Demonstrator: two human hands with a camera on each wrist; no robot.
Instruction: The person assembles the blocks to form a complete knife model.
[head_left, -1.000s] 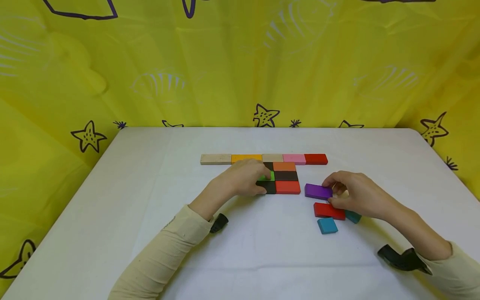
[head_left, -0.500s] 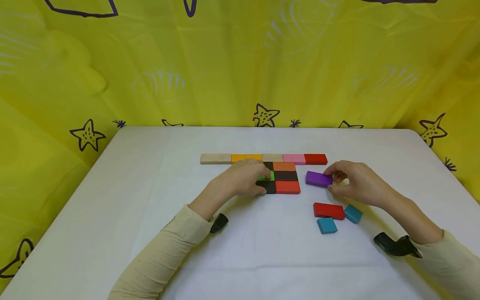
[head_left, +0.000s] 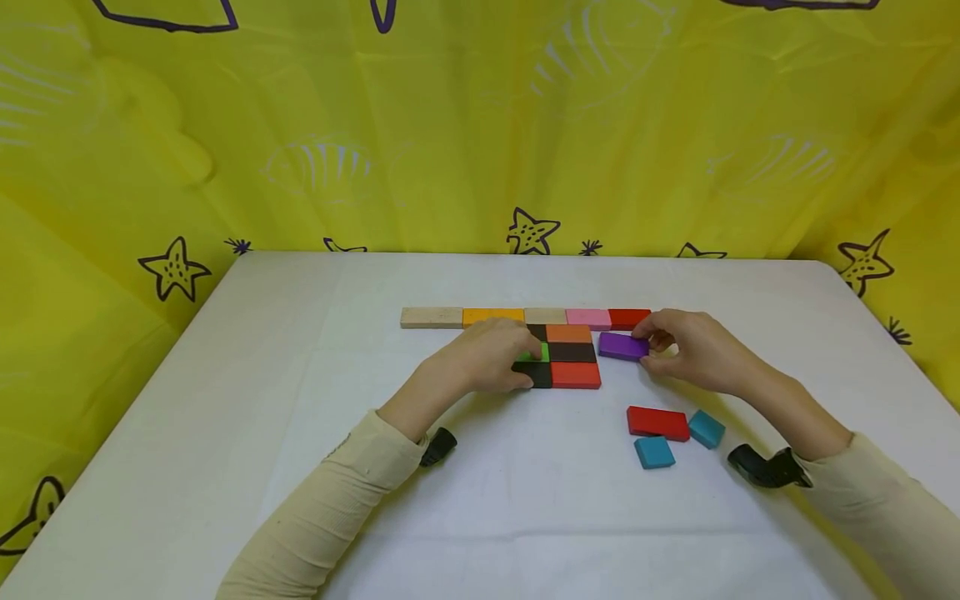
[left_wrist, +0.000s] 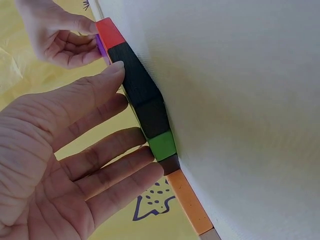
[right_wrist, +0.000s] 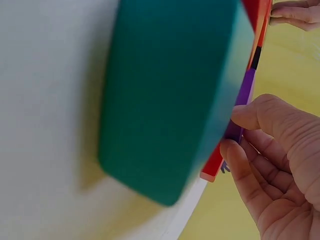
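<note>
My right hand point(head_left: 701, 350) pinches the right end of a purple wooden block point(head_left: 618, 346) between thumb and fingers. The block lies at a slight slant, just right of a dark brown block point(head_left: 572, 352) and an orange one point(head_left: 567, 333). My left hand point(head_left: 487, 354) rests at the left side of this block group. Its thumb touches a black block point(left_wrist: 132, 75) and its loosely extended fingers lie along the green block point(left_wrist: 162, 146); the hand hides the group's left part in the head view. A red block point(head_left: 576, 375) sits at the near right corner.
Behind the group runs a row of natural, yellow point(head_left: 492, 315), pink point(head_left: 588, 318) and red point(head_left: 628, 318) blocks. Nearer me lie a loose red block point(head_left: 657, 422) and two teal blocks point(head_left: 655, 452). A yellow patterned cloth point(head_left: 450, 125) hangs behind the white table point(head_left: 300, 283).
My right hand has carried the purple block away from the loose red and teal blocks, away from me and then left toward the group. My left hand has stayed in place.
</note>
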